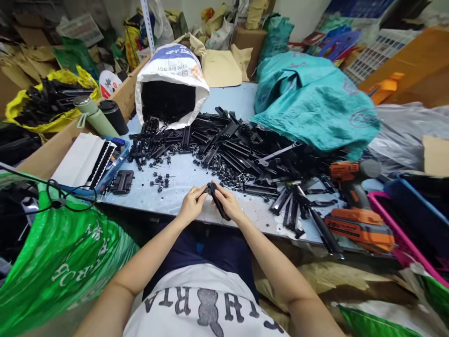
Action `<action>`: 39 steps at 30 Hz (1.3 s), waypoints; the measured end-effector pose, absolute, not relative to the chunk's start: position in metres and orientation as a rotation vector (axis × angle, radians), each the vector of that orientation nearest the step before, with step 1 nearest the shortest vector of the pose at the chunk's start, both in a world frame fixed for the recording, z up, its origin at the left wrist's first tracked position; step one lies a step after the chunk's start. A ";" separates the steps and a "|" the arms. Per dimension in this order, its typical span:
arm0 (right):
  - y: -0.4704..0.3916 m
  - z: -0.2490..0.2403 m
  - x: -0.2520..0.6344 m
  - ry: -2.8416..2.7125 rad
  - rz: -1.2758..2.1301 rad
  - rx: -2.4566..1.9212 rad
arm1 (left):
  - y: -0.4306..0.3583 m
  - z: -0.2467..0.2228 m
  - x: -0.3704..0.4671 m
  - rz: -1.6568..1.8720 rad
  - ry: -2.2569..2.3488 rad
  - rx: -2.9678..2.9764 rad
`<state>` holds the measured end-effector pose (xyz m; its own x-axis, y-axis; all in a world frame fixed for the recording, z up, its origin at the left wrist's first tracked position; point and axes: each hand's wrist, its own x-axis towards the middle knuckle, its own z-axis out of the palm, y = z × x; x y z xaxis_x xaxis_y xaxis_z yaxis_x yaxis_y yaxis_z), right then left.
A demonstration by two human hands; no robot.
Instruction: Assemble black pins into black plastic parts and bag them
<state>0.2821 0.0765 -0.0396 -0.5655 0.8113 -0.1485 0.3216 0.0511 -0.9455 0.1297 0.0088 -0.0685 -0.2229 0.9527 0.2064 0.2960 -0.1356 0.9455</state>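
Item 1: my left hand [191, 202], fingers curled shut around the near end of a black plastic part [218, 201], thumb on top, a ring on one finger

Item 2: my right hand [229, 202], likewise closed on the same black plastic part, pinching it from the right; the two hands meet over it at the near edge of the table [182, 178], just above the surface

Item 3: the black plastic part itself, long and narrow, slanting down toward me between both hands; its finer shape I cannot make out

Item 4: a heap of black plastic pieces [238, 150], spread across the middle of the table just beyond my hands, with small loose pins scattered on its left side

Item 5: a white sack [171, 70], lying open-mouthed at the far left of the heap, dark parts inside

Item 6: a teal sack [315, 103], slumped over the right part of the heap

Item 7: an orange cordless drill [351, 178], lying on the table to my right, near an orange case [361, 229]

Item 8: a green bottle [93, 117] and a black cup [112, 117], side by side at the table's left edge

Item 9: a green bag [59, 262], beside my left arm, below table level
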 end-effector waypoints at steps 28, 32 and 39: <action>0.131 0.011 0.311 -2.492 -0.029 -1.417 | 0.008 -0.077 0.148 1.114 1.815 1.788; 0.219 0.073 0.357 -2.550 -0.418 -1.662 | 0.026 -0.057 0.137 0.568 1.383 2.540; 0.259 0.106 0.358 -3.173 -0.840 -1.661 | 0.040 -0.046 0.139 0.260 1.552 2.668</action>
